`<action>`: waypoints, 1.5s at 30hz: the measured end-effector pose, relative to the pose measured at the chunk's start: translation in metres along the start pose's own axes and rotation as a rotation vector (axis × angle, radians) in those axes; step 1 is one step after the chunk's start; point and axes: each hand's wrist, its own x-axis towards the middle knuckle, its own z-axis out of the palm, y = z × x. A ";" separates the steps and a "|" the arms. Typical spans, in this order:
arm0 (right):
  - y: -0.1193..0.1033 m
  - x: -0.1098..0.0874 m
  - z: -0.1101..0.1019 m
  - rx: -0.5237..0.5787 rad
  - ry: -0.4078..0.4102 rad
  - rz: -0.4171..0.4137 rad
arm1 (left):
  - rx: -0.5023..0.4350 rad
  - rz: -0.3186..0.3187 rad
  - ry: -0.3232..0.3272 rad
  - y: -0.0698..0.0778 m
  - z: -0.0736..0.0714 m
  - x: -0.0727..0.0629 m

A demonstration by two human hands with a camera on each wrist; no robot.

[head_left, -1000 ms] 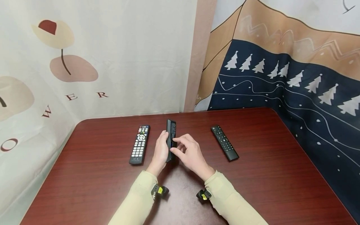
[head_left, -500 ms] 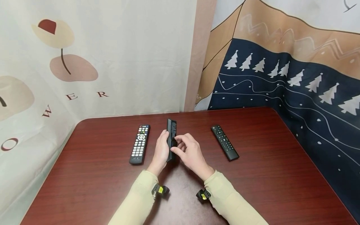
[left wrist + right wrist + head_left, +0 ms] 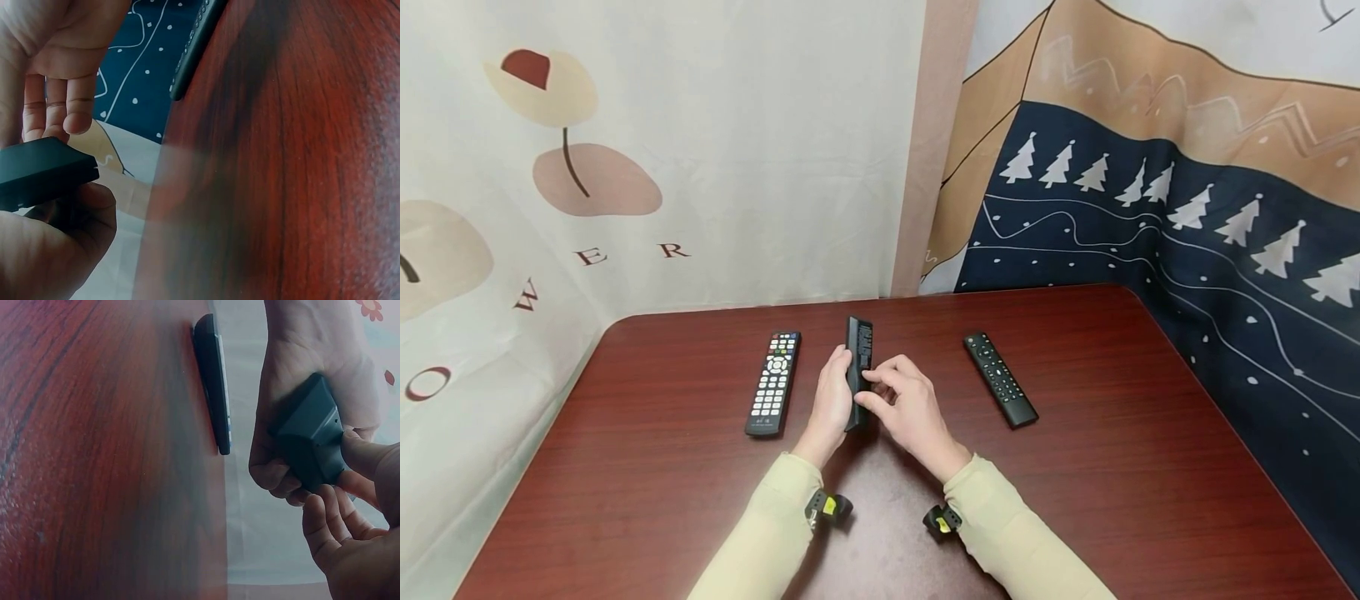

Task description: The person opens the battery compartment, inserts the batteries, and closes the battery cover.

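Observation:
Upright between the two hands is a black remote control (image 3: 859, 343), its labelled back turned to the right. My left hand (image 3: 831, 398) grips it from the left side, with the palm along its front. On that back, my right hand (image 3: 906, 400) bends its thumb and forefinger together over the battery cover, which the fingers mostly hide. In the right wrist view, the thumb and forefinger meet the far edge of the remote control (image 3: 309, 440), and the other fingers curl below. The left wrist view shows the remote control's end (image 3: 47, 165) in my left hand.
A remote with white buttons (image 3: 772, 387) lies left of the hands on the reddish-brown table (image 3: 640, 467). Another black remote (image 3: 1000, 379) lies slanted to the right. Printed curtains (image 3: 775, 150) hang behind the table's back edge.
A dark piece stood out between my right fingers half a second ago; now it no longer shows apart from the remote's back. My right forefinger has lowered slightly. The left hand stays almost still.

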 end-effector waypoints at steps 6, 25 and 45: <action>0.001 -0.001 0.000 0.011 -0.003 -0.019 | -0.041 0.004 -0.023 0.000 -0.002 0.000; 0.008 0.001 -0.004 0.018 -0.039 -0.012 | 0.123 0.044 0.000 0.003 -0.012 0.002; 0.014 0.003 -0.015 -0.016 -0.023 -0.016 | 0.208 0.047 0.019 0.009 -0.035 0.000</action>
